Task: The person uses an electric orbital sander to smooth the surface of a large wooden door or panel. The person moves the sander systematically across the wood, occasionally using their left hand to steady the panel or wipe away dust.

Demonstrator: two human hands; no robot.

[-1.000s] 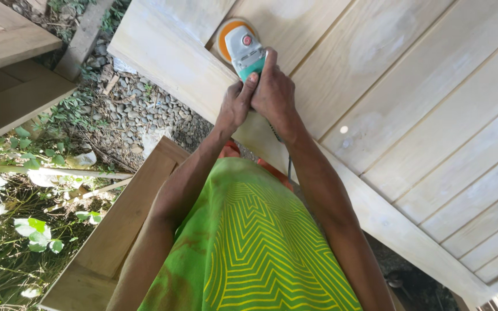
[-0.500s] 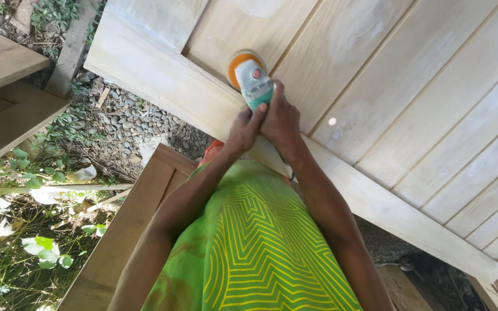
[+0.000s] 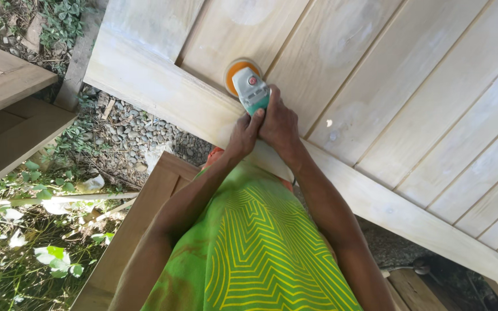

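A hand-held power sander [image 3: 248, 85], with a grey-and-green body and an orange round pad, rests on a pale wooden panelled door [image 3: 410, 98] lying flat. My right hand [image 3: 281, 122] grips the rear of the sander's body. My left hand [image 3: 243, 132] holds the same rear end from the left side, fingers wrapped over it. The pad sits on a plank just beyond the door's wide frame rail [image 3: 162, 86]. My green patterned shirt [image 3: 255, 247] fills the lower middle of the view.
Gravel ground [image 3: 134, 132] lies below the door's edge. Another wooden frame piece [image 3: 139, 224] leans at lower left, and more wooden panels [image 3: 7, 109] stand at far left. Green plants [image 3: 18, 242] cover the lower left corner.
The sander and both hands sit further right and lower in the view than one second ago; the grip has not changed.
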